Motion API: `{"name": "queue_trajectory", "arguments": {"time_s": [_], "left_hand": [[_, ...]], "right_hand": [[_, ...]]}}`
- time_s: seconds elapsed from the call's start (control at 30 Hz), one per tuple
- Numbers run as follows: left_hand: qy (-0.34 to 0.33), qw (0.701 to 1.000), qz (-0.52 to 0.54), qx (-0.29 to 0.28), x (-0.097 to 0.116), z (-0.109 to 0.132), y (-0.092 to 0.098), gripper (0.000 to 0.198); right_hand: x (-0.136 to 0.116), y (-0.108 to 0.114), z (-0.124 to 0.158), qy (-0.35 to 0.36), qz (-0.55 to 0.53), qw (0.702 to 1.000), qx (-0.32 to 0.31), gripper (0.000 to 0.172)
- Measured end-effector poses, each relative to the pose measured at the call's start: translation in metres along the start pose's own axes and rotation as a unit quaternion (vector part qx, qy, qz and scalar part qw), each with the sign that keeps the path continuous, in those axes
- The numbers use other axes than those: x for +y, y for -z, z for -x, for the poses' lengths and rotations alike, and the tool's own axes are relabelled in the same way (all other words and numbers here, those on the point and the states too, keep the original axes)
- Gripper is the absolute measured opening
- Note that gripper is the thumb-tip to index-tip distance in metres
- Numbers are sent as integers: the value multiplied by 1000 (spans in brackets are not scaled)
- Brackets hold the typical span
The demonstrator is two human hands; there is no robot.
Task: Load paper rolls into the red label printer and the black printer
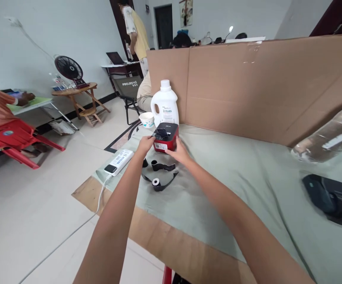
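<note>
From where I stand, a table [254, 173] draped in pale green cloth stretches out before a seated-height view of two bare arms, with a tall cardboard panel [233, 86] upright along its far side. A white handled jug [165, 104] stands in front of the panel. Just on the near side of the jug sits a red-and-black box [168, 141], straight ahead of the person and between the two hands; it looks nearly as deep as wide, so I cannot tell a clear long axis. The right hand [181, 153] grasps its right side, thumb on the front, and has the fuller contact. The left hand [145, 145] is at the front left corner, fingertips drawn together; whether they pinch anything I cannot tell. Smaller still, two black rolls [158, 185] with loose tails lie nearer the person, between the forearms.
</note>
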State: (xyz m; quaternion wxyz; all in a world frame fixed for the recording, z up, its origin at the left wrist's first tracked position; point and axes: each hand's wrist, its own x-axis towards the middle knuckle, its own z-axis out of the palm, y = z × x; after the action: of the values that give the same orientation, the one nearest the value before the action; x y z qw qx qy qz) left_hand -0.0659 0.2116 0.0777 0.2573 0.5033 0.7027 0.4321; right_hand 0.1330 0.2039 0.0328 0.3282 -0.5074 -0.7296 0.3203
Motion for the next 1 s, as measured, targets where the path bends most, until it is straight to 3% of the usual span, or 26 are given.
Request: {"name": "queue_trajectory", "arguments": {"time_s": [0.07,0.13,0.27,0.37,0.5,0.67,0.83,1.0], "left_hand": [[-14,1000,4,5,-5,5,-6,32],[-26,1000,4,15,-7,19,-8,36],[-71,997,-1,28,10,64,-16,44],[-121,992,7,32,41,114,-35,46],[-171,983,62,13,79,191,-76,42],[-198,968,151,-29,89,263,-134,45],[-171,961,205,-74,79,290,-168,45],[-166,963,200,-65,71,291,-170,44]], "right_hand": [[-5,-16,-8,-14,-27,999,28,107],[-8,-18,-7,-15,-40,998,51,97],[-8,15,23,44,-15,995,86,84],[-6,58,66,50,19,991,120,88],[4,110,148,19,27,985,172,89],[40,143,241,-28,-42,972,228,84],[75,151,277,-20,-100,956,276,87],[84,145,279,-5,-93,953,288,82]]}}
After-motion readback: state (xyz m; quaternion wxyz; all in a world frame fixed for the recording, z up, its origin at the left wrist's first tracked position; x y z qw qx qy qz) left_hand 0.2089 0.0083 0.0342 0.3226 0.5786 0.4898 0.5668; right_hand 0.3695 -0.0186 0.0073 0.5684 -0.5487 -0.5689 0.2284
